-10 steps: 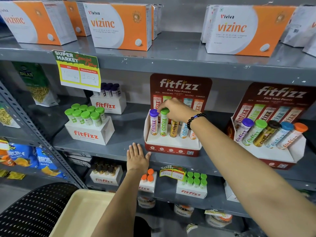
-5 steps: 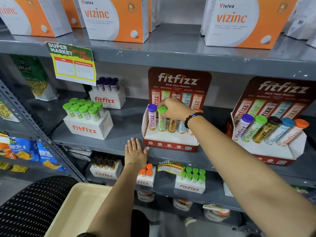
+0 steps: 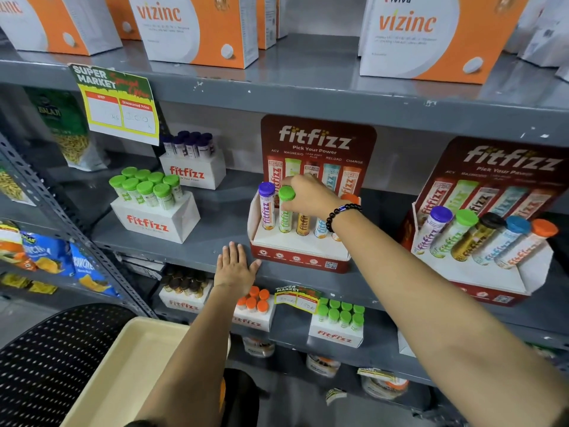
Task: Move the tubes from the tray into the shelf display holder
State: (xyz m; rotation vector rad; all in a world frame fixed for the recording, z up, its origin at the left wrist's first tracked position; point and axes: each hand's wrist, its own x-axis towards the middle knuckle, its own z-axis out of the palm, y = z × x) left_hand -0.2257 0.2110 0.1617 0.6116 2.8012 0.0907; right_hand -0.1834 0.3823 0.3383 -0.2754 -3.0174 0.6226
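A red and white fitfizz display holder (image 3: 300,255) stands on the middle shelf with several tubes upright in it. My right hand (image 3: 309,195) is closed around the top of the green-capped tube (image 3: 286,212), second from the left, beside the purple-capped tube (image 3: 267,208). The hand hides the caps of the tubes further right. My left hand (image 3: 235,268) lies flat with fingers spread on the shelf's front edge, just left of the holder. The cream tray (image 3: 123,374) sits low in front of me; the part I see holds no tubes.
A second fitfizz holder (image 3: 492,272) with several tubes stands to the right. White boxes of green-capped tubes (image 3: 154,208) and dark-capped tubes (image 3: 192,161) stand to the left. Orange vizinc boxes (image 3: 197,29) line the upper shelf. A black perforated seat (image 3: 46,365) is under the tray.
Both hands have stayed where they were, the right still on the green-capped tube. The view has shifted slightly downward and nearer to the shelf.
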